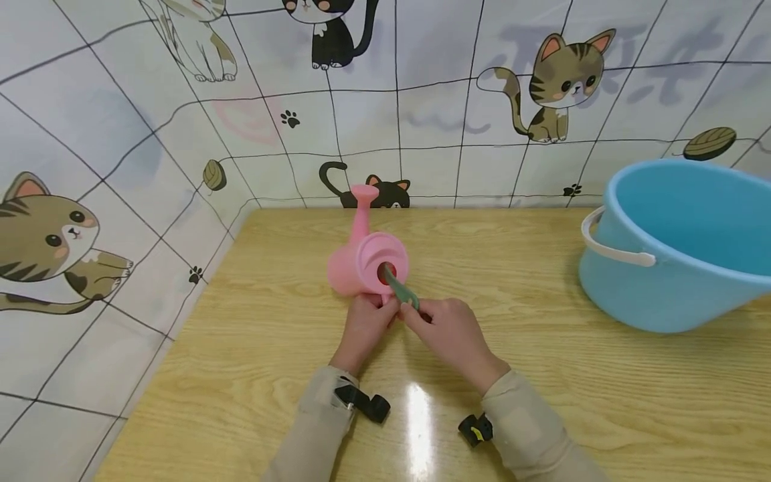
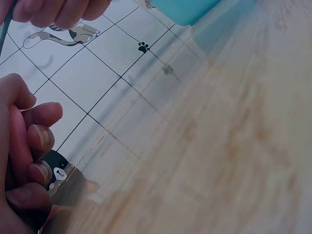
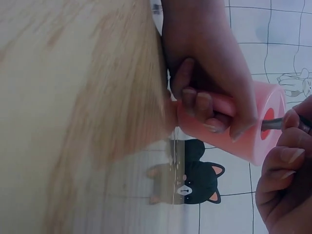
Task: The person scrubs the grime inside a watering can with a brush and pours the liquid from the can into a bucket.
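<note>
A pink watering can (image 1: 345, 273) stands on the wooden table, its spout pointing to the wall. My left hand (image 1: 366, 328) grips the can's pink handle (image 2: 20, 146) with curled fingers. In my right hand (image 1: 450, 335) is a slim tool (image 1: 402, 289) with a green handle and a grey metal-looking end. That end goes through the round hole in the can's top, where red (image 3: 269, 118) shows inside. The tip of the tool is hidden in the can, so its exact kind cannot be told.
To the right stands a large light-blue bucket (image 1: 662, 284) with a white handle (image 1: 614, 251). A wall covering with cartoon cats (image 1: 566, 87) rises behind and to the left of the wooden table (image 1: 253, 375). Each sleeve carries a small black camera.
</note>
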Action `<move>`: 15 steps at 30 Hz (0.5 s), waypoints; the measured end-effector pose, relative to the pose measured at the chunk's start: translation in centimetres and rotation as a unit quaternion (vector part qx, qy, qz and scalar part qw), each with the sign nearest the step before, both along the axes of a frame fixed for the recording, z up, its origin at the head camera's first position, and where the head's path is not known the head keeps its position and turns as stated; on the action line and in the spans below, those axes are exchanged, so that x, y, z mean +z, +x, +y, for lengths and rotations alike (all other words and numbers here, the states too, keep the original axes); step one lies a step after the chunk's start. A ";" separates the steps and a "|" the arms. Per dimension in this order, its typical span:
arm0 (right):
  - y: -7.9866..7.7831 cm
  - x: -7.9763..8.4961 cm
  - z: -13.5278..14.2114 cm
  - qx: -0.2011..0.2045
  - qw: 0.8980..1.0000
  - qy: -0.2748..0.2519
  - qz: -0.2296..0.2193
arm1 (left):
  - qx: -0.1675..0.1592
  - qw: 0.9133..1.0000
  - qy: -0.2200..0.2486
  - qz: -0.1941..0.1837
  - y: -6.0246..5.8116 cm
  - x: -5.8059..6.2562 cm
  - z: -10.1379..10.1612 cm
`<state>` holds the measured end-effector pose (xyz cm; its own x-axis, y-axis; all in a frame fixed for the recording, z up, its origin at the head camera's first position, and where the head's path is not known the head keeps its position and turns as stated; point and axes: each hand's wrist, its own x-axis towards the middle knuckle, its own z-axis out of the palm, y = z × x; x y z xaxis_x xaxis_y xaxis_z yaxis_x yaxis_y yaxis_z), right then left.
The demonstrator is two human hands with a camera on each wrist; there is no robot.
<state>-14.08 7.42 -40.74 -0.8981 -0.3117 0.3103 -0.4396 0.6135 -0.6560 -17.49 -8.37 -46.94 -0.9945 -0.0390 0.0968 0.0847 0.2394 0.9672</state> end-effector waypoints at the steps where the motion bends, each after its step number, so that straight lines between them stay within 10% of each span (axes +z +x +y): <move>1: 0.0 0.0 0.0 -0.002 1.000 0.007 0.004 | -0.005 1.000 0.001 -0.002 0.0 0.1 0.0; 15: -0.6 -0.6 0.6 -0.029 0.998 0.043 -0.048 | -0.052 0.998 0.014 0.015 1.3 3.3 0.5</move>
